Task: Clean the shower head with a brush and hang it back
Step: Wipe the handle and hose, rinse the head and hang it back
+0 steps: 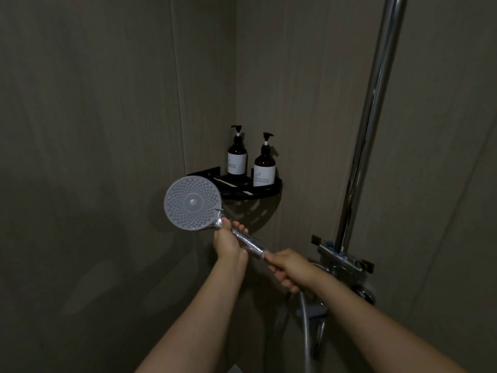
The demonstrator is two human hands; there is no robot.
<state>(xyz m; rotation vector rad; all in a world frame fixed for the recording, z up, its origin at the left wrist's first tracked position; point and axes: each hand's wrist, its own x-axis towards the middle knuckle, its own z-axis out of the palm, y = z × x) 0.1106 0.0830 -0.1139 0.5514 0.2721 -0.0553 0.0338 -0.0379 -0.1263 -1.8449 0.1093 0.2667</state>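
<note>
Hands share the shower head (192,203): right hand (289,270) grasps the handle's hose end, left hand (228,242) clasps it ahead near the neck, likely steadying the face for brushing, with bottles (265,164) beyond.

The shower head (192,202) has a pale grey face dotted with rings of small nozzles and a shiny chrome handle. Two dark brown pump bottles (237,154) carry white labels and black pumps on a black corner shelf (269,191). The walls (94,130) are dull grey-beige; the riser pipe (371,117) is chrome.
</note>
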